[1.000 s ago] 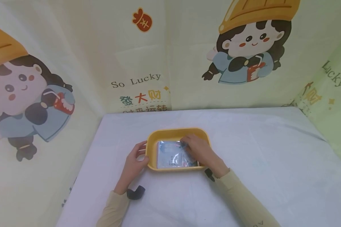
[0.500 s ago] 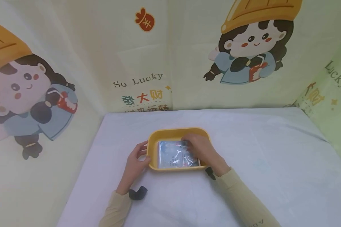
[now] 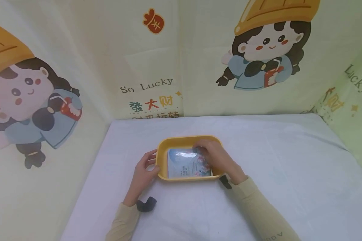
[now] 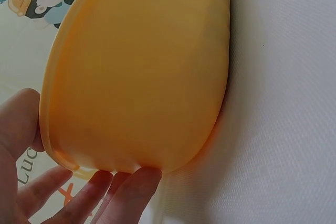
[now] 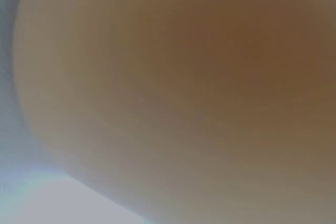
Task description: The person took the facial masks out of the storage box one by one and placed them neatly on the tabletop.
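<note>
Plainly, we see a cartoon-printed backdrop (image 3: pixel 202 100) rising behind the white-clothed counter (image 3: pixel 277 150). On it sits a smooth yellow tray (image 3: pixel 178 143) with rounded corners, a glossy rectangular packet (image 3: pixel 184 163) lying inside. The left hand (image 3: pixel 143 174) clamps the tray's end between thumb (image 4: pixel 18 121) and fingers (image 4: pixel 135 188); the right hand (image 3: pixel 216 156) hides the packet's far right corner, so we cannot tell whether its fingers grip.

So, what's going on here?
A person has both hands at a yellow tray on a white table. The left hand holds the tray's left end. The right hand is inside, over the right part of a glossy packet lying in the tray. Its fingertips are hard to make out, so I can't tell whether it grips the packet.
</note>
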The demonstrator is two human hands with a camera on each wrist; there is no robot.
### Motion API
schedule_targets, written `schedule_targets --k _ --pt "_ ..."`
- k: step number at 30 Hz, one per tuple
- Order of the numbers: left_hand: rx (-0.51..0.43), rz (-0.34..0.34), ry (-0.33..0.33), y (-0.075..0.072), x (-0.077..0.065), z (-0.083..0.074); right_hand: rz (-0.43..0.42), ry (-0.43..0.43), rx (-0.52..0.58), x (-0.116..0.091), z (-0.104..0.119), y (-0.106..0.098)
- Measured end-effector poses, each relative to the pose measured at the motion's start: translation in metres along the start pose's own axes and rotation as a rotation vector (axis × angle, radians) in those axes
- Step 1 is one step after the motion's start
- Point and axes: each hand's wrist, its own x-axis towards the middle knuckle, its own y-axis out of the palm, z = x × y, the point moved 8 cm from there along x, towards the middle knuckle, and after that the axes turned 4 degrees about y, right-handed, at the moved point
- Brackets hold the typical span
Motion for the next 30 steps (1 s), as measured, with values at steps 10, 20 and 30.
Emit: schedule_targets --k 10,20,30 --pt "-0.008 0.010 -0.007 -0.002 0.002 0.000 0.027 -0.003 0.072 0.002 0.001 -0.008" --pt "-0.031 0.016 0.002 -0.004 0.004 0.001 0.031 0.038 0.138 0.003 -0.001 -0.015" --pt "-0.003 0.018 -0.006 -0.004 0.006 0.002 0.030 0.056 0.166 0.006 -0.004 -0.026"
